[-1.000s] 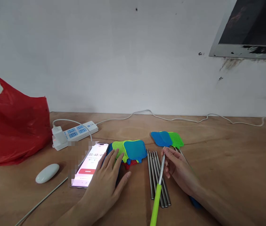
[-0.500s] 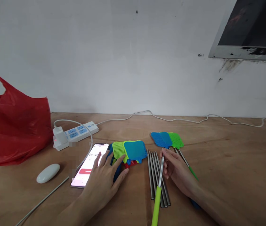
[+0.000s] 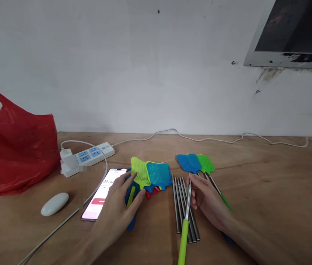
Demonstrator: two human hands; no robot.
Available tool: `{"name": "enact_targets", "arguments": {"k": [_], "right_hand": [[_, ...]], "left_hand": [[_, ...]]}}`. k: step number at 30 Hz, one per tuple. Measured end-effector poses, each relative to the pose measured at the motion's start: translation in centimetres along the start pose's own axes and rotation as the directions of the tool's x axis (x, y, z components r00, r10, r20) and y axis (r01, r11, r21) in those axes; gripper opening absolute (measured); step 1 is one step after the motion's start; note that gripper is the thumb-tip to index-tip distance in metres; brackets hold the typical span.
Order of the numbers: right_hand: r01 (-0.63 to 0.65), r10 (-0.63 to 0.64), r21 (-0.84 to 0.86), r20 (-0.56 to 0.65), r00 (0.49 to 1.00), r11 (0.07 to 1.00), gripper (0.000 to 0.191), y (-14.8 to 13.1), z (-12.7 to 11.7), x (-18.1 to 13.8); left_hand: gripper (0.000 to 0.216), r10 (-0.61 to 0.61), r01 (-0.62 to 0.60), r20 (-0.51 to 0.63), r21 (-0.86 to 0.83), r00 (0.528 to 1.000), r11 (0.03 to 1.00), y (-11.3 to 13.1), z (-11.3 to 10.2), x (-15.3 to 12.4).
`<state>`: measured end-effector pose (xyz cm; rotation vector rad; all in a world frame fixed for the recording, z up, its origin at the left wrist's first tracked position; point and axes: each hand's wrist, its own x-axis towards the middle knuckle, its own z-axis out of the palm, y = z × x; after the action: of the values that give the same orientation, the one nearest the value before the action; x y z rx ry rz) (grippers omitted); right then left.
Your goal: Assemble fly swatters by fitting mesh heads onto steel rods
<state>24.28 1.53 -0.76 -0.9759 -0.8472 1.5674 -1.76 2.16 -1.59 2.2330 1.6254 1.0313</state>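
My right hand (image 3: 204,193) pinches the metal rod end of a fly swatter handle (image 3: 185,235) with a yellow-green grip, its tip pointing away from me. Under this handle lie several loose metal rods (image 3: 178,202) side by side. My left hand (image 3: 118,206) is at the pile of plastic swatter heads, thumb and forefinger at the edges of a yellow-green swatter head (image 3: 140,171), which is tilted up. Beside it rests a blue swatter head (image 3: 160,173), and part of a red swatter head (image 3: 151,192) shows below. My left palm hides some of the pile.
Swatters with blue (image 3: 187,162) and green heads (image 3: 206,163) lie behind my right hand. A lit phone (image 3: 100,200), white mouse (image 3: 55,204), power strip (image 3: 89,156) with cables and red plastic bag (image 3: 20,154) are on the left. A wall stands behind the table.
My left hand has drawn its fingers in at the yellow-green head, whose left side has turned and risen. My right hand and the handle have barely moved.
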Motion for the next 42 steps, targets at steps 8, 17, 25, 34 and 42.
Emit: {"name": "enact_targets", "arguments": {"k": [8,17,25,34,42], "right_hand": [[0.049,-0.05,-0.038,-0.033,0.998,0.998,0.044,0.2,0.1,0.2],[-0.004,0.003,0.035,0.035,0.999,0.999,0.039,0.1,0.0,0.2],[0.119,-0.112,0.106,-0.065,0.992,0.987,0.028,-1.9,-0.2,0.0],[0.63,-0.665,-0.218,-0.168,0.728,0.745,0.025,-3.2,-1.2,-1.0],[0.62,-0.681,-0.44,0.025,0.732,0.65,0.041,-1.4,0.4,-2.2]], "left_hand": [[0.042,-0.155,0.138,-0.01,-0.41,0.988,0.901,0.8,-1.3,0.4],[0.041,-0.279,0.32,0.173,-0.677,0.945,0.663,0.9,-1.0,0.6],[0.046,-0.308,0.409,0.29,-0.788,0.906,0.461,1.7,-0.7,0.6],[0.036,-0.323,0.42,0.309,-0.828,0.895,0.371,1.9,-0.5,0.5],[0.052,-0.348,0.445,0.343,-0.852,0.873,0.276,2.1,-0.2,0.7]]}}
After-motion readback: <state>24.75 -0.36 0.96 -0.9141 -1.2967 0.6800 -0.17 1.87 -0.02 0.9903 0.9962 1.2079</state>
